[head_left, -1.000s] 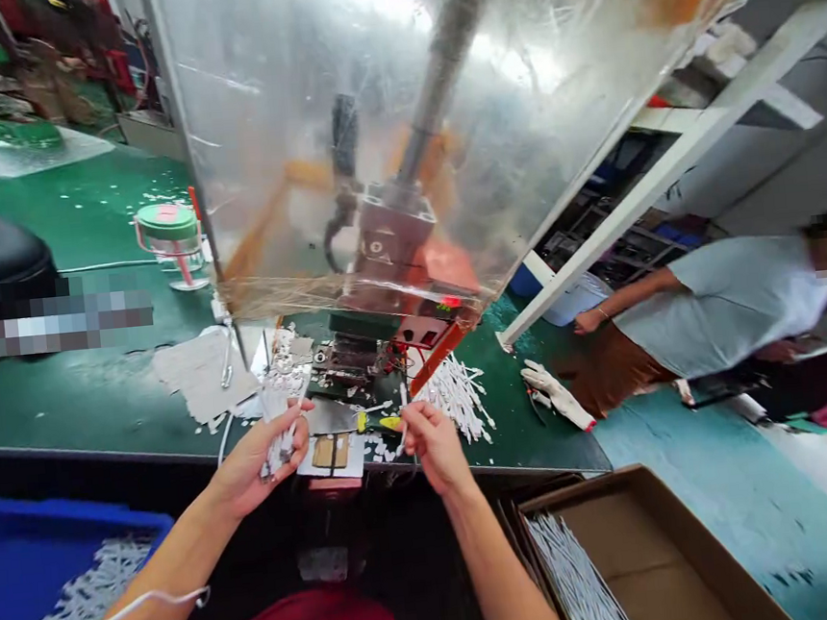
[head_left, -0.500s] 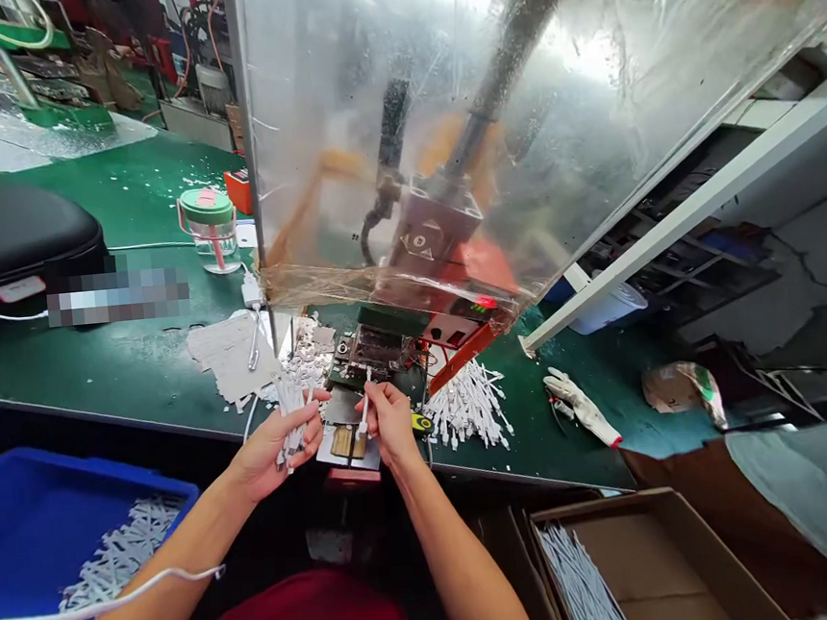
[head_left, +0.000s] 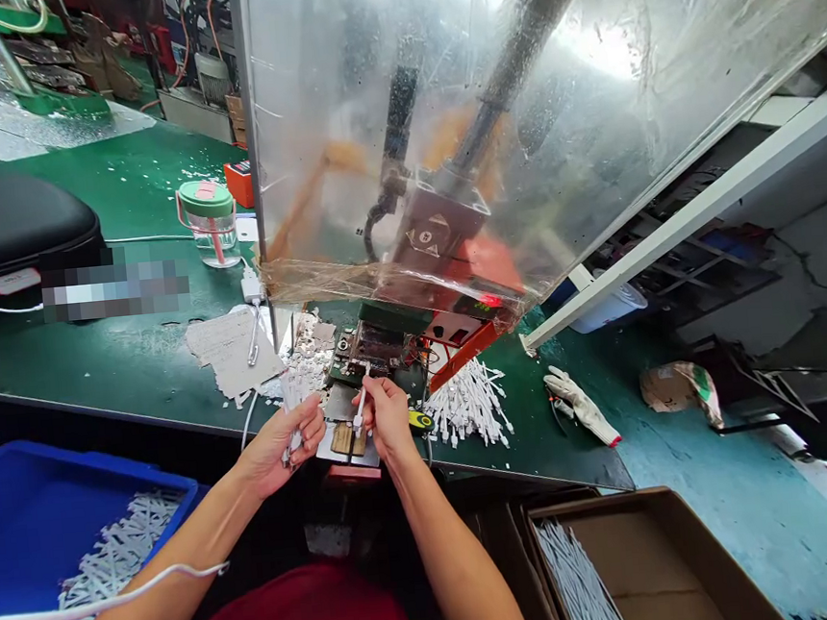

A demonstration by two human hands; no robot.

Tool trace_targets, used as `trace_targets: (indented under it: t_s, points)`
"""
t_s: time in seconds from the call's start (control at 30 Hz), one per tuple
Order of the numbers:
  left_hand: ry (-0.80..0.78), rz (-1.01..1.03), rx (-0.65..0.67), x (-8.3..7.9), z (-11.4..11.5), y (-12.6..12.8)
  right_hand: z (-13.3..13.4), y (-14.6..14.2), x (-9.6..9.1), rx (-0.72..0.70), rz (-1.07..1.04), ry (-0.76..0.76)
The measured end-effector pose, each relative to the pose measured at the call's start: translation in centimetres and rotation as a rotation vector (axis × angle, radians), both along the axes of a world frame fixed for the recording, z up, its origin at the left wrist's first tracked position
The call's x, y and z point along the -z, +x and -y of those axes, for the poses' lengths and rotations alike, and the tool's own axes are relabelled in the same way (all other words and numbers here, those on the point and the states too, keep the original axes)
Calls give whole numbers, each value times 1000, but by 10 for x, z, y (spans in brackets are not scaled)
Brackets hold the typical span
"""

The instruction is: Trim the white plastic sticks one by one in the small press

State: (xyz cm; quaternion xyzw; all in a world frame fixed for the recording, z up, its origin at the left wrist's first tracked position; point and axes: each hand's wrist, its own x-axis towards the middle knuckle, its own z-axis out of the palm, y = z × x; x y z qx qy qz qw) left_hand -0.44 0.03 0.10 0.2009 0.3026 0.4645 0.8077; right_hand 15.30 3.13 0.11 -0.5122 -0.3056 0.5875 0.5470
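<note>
My left hand (head_left: 291, 444) is closed around a bunch of short white cables (head_left: 292, 398), their ends sticking out above and below the fingers. My right hand (head_left: 388, 418) pinches one short white cable (head_left: 360, 406) upright between thumb and fingers. The top end of that cable reaches the front of a small bench machine (head_left: 377, 342); whether it touches is too small to tell. Below the machine front sits a metal plate with a wooden block (head_left: 348, 439) between my hands. A pile of white cables (head_left: 471, 403) lies right of my right hand.
A clear plastic guard (head_left: 337, 95) hangs over the machine. White scraps (head_left: 307, 343) and torn cardboard (head_left: 233, 350) lie left. A blue bin (head_left: 9, 480) and a cardboard box (head_left: 665, 539) hold more cables. A glove (head_left: 581, 406) and a lidded jar (head_left: 210, 222) stand on the green table.
The fingers of my left hand have curled in more tightly around the bunch. My right hand has shifted slightly, keeping its cable near the machine front. The view has moved a little.
</note>
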Motion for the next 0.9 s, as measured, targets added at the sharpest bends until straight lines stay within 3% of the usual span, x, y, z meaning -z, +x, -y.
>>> trace_targets:
  t_s: [0.13, 0.33, 0.53, 0.63, 0.73, 0.83, 0.9]
  points:
    - [-10, -109, 48, 1, -1, 5, 0, 0, 0, 4, -1, -8]
    - [92, -359, -36, 2, -7, 22, -1, -1, 5, 0, -35, 16]
    - [138, -537, -6, -1, -16, 35, 8, 12, 3, -47, 41, 27]
    - [146, -589, 5, -2, -20, 38, 15, 50, 1, -41, 168, 50]
    - [156, -607, 19, -3, -24, 41, 13, 115, 0, 102, 394, 57]
    - [144, -602, 17, -5, -25, 45, -6, 185, 1, 254, 789, 11]
    - [122, -619, -17, -7, -24, 47, -29, 221, 3, 253, 1099, -48]
